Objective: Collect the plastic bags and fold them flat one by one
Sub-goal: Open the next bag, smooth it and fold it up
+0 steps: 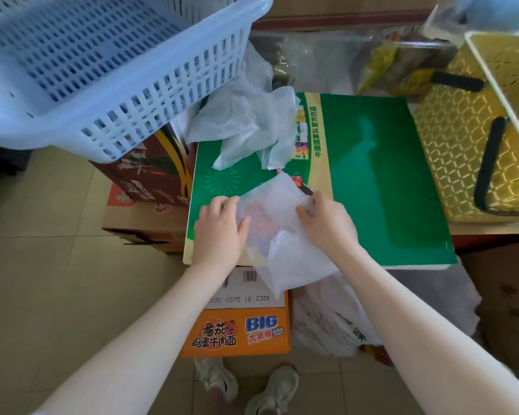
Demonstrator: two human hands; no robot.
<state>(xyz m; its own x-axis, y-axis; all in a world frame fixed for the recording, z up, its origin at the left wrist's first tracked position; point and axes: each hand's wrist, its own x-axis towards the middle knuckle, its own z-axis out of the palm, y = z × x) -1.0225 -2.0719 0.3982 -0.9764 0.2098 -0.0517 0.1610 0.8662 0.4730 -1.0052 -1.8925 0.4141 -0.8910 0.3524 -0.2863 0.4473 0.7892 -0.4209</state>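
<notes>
- On the flat green cardboard box (387,187): translucent white plastic bag (274,232) lies between our hands.
- Left hand (219,229) presses it, fingers flat.
- Right hand (327,223) pinches its edge.

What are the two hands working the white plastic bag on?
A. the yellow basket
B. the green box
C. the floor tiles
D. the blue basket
B: both the left hand and the right hand rest on the white plastic bag, which lies on the flat top of the green box, its near corner hanging over the box's front edge.
</notes>
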